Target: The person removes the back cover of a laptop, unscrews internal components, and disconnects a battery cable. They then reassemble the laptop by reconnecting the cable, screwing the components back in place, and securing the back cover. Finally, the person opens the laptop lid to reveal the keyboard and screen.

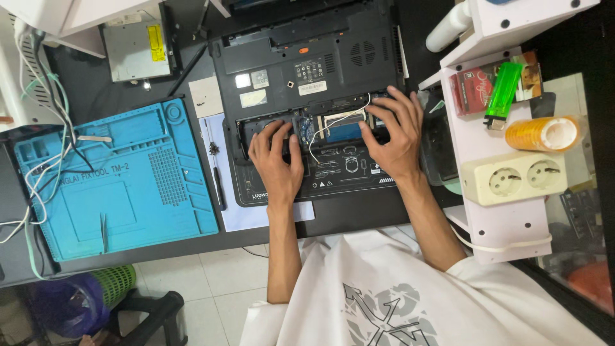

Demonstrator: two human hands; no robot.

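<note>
- Spanning the whole scene, the black flat desk top (359,221) carries everything you work on; its near edge runs just above your white printed shirt.
- Lying at the left, the large blue moulded silicone repair mat (115,182) has slim metal tweezers (104,232) resting on its near part and white cables draped over its left edge.
- At the centre, the black plastic laptop base (307,96) lies upside down with its bottom cover off, so the opened bay across its near half shows a blue circuit board (343,131) and a thin white wire (333,125) curving over it.
- On the right stands the white painted wooden shelf unit (493,230), bearing a cream double wall socket (516,178), an orange roll of tape (543,133) and a green plastic lighter (501,93).
- Far left of the laptop sits a flat silver metal optical drive (136,50).
- Your right hand (397,138) lies spread over the right side of the open bay, fingers splayed wide and pressing on the parts there; it grasps nothing you can see.
- Your left hand (275,163) rests on the left side of the bay, fingers loosely curled with tips down on the base, holding nothing visible.
</note>
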